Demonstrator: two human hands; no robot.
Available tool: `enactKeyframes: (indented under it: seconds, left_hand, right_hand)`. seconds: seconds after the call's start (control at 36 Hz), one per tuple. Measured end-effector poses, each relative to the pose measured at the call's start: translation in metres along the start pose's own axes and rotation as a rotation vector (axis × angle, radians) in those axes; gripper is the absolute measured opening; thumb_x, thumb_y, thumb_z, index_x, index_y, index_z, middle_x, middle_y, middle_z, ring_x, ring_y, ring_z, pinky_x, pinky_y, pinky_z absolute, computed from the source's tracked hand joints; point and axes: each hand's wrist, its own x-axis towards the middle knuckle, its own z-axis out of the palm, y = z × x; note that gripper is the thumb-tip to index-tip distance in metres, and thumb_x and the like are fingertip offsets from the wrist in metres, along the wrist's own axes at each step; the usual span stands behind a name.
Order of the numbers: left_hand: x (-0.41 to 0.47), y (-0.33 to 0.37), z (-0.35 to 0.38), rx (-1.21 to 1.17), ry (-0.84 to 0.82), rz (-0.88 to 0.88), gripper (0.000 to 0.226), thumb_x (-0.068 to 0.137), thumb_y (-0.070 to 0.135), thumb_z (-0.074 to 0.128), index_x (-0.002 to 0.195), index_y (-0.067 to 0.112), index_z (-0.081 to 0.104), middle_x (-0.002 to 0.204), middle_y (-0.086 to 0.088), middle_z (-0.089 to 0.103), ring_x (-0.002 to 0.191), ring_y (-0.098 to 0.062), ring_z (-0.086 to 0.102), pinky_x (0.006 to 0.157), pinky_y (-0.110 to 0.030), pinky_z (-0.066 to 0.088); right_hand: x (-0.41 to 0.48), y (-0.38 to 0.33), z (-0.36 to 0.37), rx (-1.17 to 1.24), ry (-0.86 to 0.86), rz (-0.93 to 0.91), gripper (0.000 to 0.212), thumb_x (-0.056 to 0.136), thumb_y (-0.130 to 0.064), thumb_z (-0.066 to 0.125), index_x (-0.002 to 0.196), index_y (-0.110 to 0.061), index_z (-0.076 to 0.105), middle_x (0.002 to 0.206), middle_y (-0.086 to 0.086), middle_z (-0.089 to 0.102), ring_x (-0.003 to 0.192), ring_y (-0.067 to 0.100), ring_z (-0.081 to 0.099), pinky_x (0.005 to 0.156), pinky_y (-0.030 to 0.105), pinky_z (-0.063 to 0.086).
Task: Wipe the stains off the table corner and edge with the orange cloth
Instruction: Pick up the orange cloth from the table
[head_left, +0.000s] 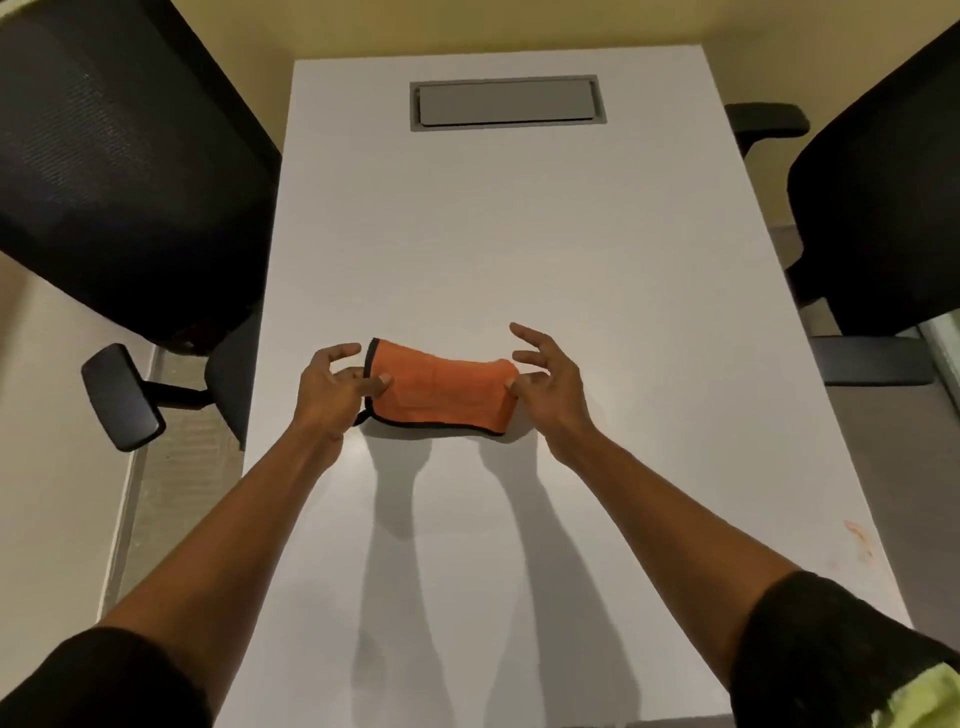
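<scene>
You are holding the folded orange cloth (441, 392) in the middle of the white table (519, 234), one end in each hand. Your left hand (332, 389) is pinching the black-trimmed end between thumb and forefinger, other fingers spread. Your right hand (550, 379) is pinching the opposite end likewise. Faint reddish stains (857, 538) are showing near the table's right edge.

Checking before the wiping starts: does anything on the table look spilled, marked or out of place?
Yes: faint reddish stains mark the white table near its right edge. The orange cloth, pinched by the left hand and right hand, is mid-table.
</scene>
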Motion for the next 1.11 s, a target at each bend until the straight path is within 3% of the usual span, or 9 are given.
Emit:
enactKeyframes:
  seconds: [0.06, 0.14, 0.33, 0.44, 0.56, 0.69, 0.81, 0.97, 1.11]
  left_hand:
    - [-0.015, -0.004, 0.013, 0.033, -0.077, 0.091, 0.081, 0.091, -0.002, 0.087, 0.157, 0.034, 0.055, 0.096, -0.001, 0.084, 0.084, -0.002, 0.079, 0.066, -0.009, 0.057]
    - [-0.039, -0.011, 0.032, 0.093, -0.202, 0.225, 0.088, 0.094, -0.002, 0.085, 0.164, 0.043, 0.055, 0.093, 0.002, 0.084, 0.087, -0.006, 0.077, 0.085, -0.017, 0.062]
    - [-0.098, -0.021, 0.085, 0.437, -0.404, 0.381, 0.083, 0.082, -0.007, 0.09, 0.151, 0.033, 0.07, 0.147, 0.017, 0.071, 0.131, -0.011, 0.069, 0.114, -0.035, 0.057]
    - [-0.13, -0.026, 0.121, 0.662, -0.416, 0.514, 0.079, 0.081, -0.008, 0.09, 0.152, 0.021, 0.068, 0.145, 0.006, 0.071, 0.13, -0.019, 0.066, 0.109, -0.017, 0.049]
    - [-0.164, -0.03, 0.16, 0.857, -0.469, 0.62, 0.06, 0.084, 0.016, 0.086, 0.143, 0.019, 0.074, 0.135, -0.004, 0.078, 0.125, -0.031, 0.069, 0.112, -0.046, 0.052]
    - [-0.195, -0.047, 0.203, 1.011, -0.493, 0.716, 0.039, 0.081, 0.035, 0.087, 0.119, 0.025, 0.084, 0.115, -0.003, 0.063, 0.113, -0.028, 0.057, 0.098, -0.043, 0.041]
    - [-0.219, -0.056, 0.235, 1.001, -0.647, 0.672, 0.035, 0.079, 0.028, 0.098, 0.11, 0.02, 0.083, 0.122, -0.001, 0.066, 0.113, -0.018, 0.055, 0.103, -0.04, 0.044]
    - [-0.249, -0.07, 0.272, 0.959, -0.829, 0.526, 0.031, 0.085, 0.022, 0.098, 0.108, 0.019, 0.078, 0.106, 0.005, 0.079, 0.104, -0.015, 0.072, 0.087, -0.023, 0.053]
    - [-0.27, -0.081, 0.292, 0.965, -0.85, 0.515, 0.037, 0.089, 0.026, 0.096, 0.119, 0.014, 0.077, 0.113, -0.004, 0.08, 0.109, -0.027, 0.075, 0.099, -0.048, 0.062]
  right_hand:
    - [-0.018, 0.007, -0.022, -0.042, -0.008, -0.043, 0.064, 0.088, -0.004, 0.063, 0.126, -0.055, 0.07, 0.134, -0.014, 0.066, 0.089, 0.011, 0.069, 0.094, 0.031, 0.058]
    - [-0.045, 0.019, -0.052, -0.034, 0.015, -0.043, 0.049, 0.092, -0.002, 0.067, 0.118, -0.041, 0.079, 0.134, -0.017, 0.069, 0.112, 0.013, 0.071, 0.103, 0.036, 0.057]
    - [-0.113, 0.047, -0.124, -0.157, 0.075, -0.009, 0.062, 0.075, 0.0, 0.091, 0.131, -0.023, 0.075, 0.12, -0.013, 0.077, 0.096, 0.007, 0.074, 0.087, 0.02, 0.059]
    - [-0.153, 0.065, -0.159, -0.294, 0.171, -0.003, 0.048, 0.077, -0.004, 0.091, 0.121, -0.021, 0.08, 0.102, -0.01, 0.077, 0.082, 0.003, 0.068, 0.077, 0.008, 0.051]
    - [-0.197, 0.087, -0.193, -0.318, 0.21, 0.072, 0.028, 0.082, -0.01, 0.088, 0.107, -0.023, 0.083, 0.094, -0.01, 0.077, 0.075, 0.009, 0.064, 0.073, 0.021, 0.053]
    - [-0.247, 0.119, -0.233, -0.265, 0.278, 0.147, 0.022, 0.091, -0.018, 0.084, 0.112, -0.019, 0.078, 0.108, -0.001, 0.077, 0.099, 0.019, 0.071, 0.089, 0.037, 0.063]
    - [-0.288, 0.145, -0.261, -0.142, 0.371, 0.171, 0.022, 0.092, -0.017, 0.084, 0.111, -0.02, 0.075, 0.109, -0.004, 0.076, 0.103, 0.011, 0.073, 0.091, 0.034, 0.065]
    - [-0.331, 0.179, -0.294, -0.144, 0.445, 0.144, 0.02, 0.094, -0.022, 0.083, 0.111, -0.026, 0.074, 0.1, -0.01, 0.079, 0.092, 0.006, 0.075, 0.077, 0.026, 0.065]
    - [-0.353, 0.197, -0.307, -0.135, 0.52, 0.153, 0.03, 0.095, -0.024, 0.082, 0.123, -0.024, 0.072, 0.104, -0.013, 0.078, 0.09, 0.001, 0.073, 0.076, 0.015, 0.059]
